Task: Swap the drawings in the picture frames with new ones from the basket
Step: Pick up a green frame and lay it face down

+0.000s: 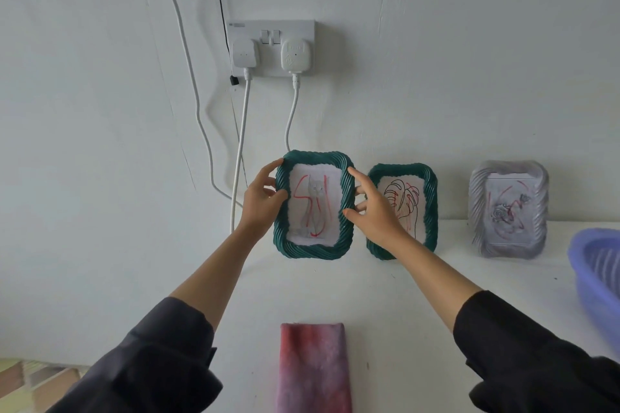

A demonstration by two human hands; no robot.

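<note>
Green frame sits btwn both hands near the table's back edge, upright; can't tell if lifted. L hand curls round its left rim w/ thumb in front. R hand has fingers spread, pinching the right rim. Twisted-rope rim; cat drawing w/ red scribbles inside. 3 frames total: 2nd green frame, grey frame. 1 purple basket at right edge.

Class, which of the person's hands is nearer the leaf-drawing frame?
Right. The right hand, at the cat frame's right edge, overlaps the leaf-drawing frame; the left hand grips the cat frame's far edge.
</note>
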